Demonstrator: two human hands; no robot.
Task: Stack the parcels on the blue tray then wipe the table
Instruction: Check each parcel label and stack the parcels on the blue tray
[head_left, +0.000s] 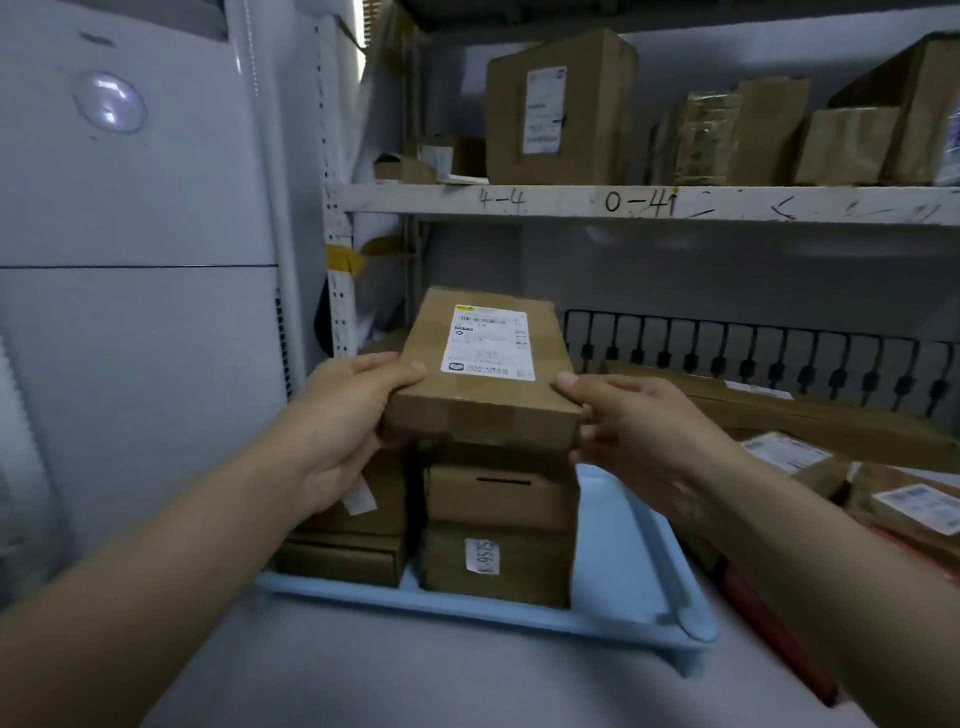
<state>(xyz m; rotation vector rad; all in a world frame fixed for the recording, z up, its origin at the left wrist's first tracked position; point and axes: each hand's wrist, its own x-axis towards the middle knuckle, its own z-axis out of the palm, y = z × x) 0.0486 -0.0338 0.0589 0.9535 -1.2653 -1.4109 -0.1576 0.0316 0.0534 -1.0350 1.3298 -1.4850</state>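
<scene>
Head view shows a flat cardboard parcel (485, 371) held over the stacked boxes (498, 525) on the blue tray (639, 566). Left hand (343, 415) grips its near left corner, thumb on top and fingers curled under; right hand (639, 421) pinches the near right corner, its fingers partly spread. Stiff, taped and probably light, the parcel should handle best held by opposite edges and kept level. More parcels (909, 499) lie on the table (415, 675) to the right.
</scene>
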